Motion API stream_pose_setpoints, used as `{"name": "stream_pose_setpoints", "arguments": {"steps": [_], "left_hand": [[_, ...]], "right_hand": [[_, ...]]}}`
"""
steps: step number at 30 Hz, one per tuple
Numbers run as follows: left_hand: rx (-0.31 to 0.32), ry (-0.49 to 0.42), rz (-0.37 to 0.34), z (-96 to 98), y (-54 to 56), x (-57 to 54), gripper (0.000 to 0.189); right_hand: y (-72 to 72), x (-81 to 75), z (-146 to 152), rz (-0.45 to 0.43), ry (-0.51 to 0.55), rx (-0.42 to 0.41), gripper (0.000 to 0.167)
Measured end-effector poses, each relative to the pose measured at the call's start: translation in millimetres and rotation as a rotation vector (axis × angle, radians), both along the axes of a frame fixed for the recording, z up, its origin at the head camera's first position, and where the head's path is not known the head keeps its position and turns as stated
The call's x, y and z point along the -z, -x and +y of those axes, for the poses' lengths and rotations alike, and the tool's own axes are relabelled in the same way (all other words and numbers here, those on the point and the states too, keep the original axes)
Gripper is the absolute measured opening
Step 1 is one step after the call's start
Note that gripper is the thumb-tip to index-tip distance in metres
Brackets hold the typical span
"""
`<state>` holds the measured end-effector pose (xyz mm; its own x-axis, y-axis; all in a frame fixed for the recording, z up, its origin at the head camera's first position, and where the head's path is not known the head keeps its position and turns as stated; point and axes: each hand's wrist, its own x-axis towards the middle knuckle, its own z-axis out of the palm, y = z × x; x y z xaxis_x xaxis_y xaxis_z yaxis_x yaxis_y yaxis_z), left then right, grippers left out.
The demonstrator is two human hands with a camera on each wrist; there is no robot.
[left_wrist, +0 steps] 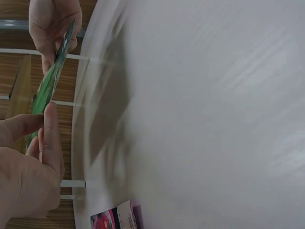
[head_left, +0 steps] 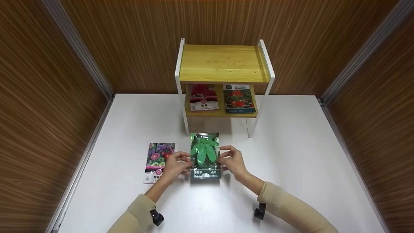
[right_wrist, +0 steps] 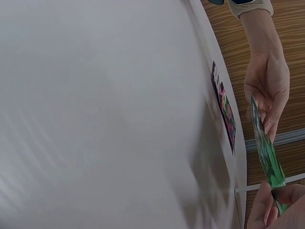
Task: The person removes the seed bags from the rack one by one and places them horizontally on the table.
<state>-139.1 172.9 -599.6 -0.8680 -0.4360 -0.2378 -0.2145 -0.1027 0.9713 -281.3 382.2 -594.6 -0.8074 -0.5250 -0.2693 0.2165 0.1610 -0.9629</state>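
A green seed packet [head_left: 205, 156] with a leafy picture is held up off the white table, pinched at its left edge by my left hand [head_left: 176, 166] and at its right edge by my right hand [head_left: 233, 161]. Seen nearly edge-on in the left wrist view, the same seed packet [left_wrist: 53, 78] hangs above its shadow. The right wrist view also shows thumb and fingers of both hands on the packet [right_wrist: 268, 155]. Beside my left hand a flower seed packet [head_left: 158, 158] with pink and purple blooms lies on the table, partly covered by that hand.
A small two-tier wooden rack [head_left: 223, 63] with white side frames stands behind the hands. On its lower shelf lie a magenta-flower packet [head_left: 203, 97] on the left and a red-flower packet [head_left: 238, 99] on the right. Brown wood-grain panels [head_left: 145, 42] enclose the white table [head_left: 291, 145].
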Motion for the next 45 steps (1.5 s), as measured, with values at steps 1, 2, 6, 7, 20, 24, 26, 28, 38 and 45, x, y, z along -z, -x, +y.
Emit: {"name": "stream_pose_setpoints", "arguments": {"steps": [1,2,6,7,20,24,26,28,38,45], "left_hand": [[-0.002,0.0,-0.003,-0.5,-1.0,1.0,0.035],[-0.004,-0.003,-0.005,-1.1,-1.8,2.0,0.035],[-0.011,-0.018,-0.014,-2.8,-5.1,6.3,0.036],[-0.014,-0.023,-0.015,-3.2,-5.9,7.5,0.036],[-0.049,-0.005,-0.038,-9.5,-13.0,20.3,0.036],[-0.066,0.018,-0.047,-10.7,-14.0,20.4,0.034],[-0.08,0.039,-0.052,-11.5,-14.5,21.3,0.033],[-0.09,0.059,-0.063,-12.6,-15.1,22.4,0.032],[-0.12,0.124,-0.105,-16.8,-20.3,22.1,0.031],[-0.131,0.145,-0.151,-19.9,-20.6,23.9,0.03]], "right_hand": [[-0.7,0.9,-0.8,0.001,-0.002,-0.004,0.047],[-1.1,2.2,-1.7,0.002,-0.004,-0.008,0.047],[-3.1,6.3,-4.5,0.003,-0.008,-0.015,0.046],[-3.9,7.1,-5.2,0.002,-0.008,-0.016,0.047],[-11.2,22.5,-17.5,0.01,-0.01,-0.022,0.046],[-12.3,25.2,-22.5,0.032,-0.029,-0.02,0.045],[-12.7,26.0,-25.2,0.054,-0.043,-0.02,0.044],[-12.8,26.4,-27.6,0.073,-0.06,-0.022,0.044],[-15.8,29.6,-37.1,0.137,-0.102,-0.041,0.043],[-18.8,30.7,-40.1,0.173,-0.12,-0.055,0.043]]}}
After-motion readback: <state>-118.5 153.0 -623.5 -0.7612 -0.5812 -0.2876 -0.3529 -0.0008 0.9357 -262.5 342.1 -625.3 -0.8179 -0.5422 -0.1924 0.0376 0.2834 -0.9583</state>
